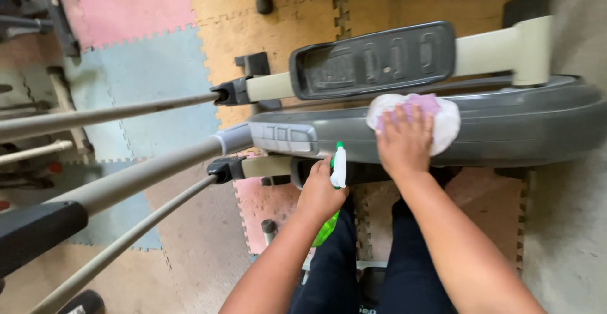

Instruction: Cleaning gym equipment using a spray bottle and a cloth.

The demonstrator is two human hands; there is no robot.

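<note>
My right hand (pixel 404 142) presses a white and purple cloth (pixel 442 115) flat against the grey curved housing (pixel 518 124) of an elliptical exercise machine. My left hand (pixel 319 191) grips a spray bottle (pixel 337 169) with a white and green nozzle and a green body, held just below the housing. The bottle's lower part shows green under my wrist. A dark grey foot pedal (pixel 373 58) on a cream arm lies beyond the housing.
Grey metal bars (pixel 126 108) of the machine run to the left. Foam puzzle floor mats (pixel 139 61) in pink, blue and tan cover the floor. My legs in dark trousers (pixel 379 263) stand below. Other equipment sits at the far left.
</note>
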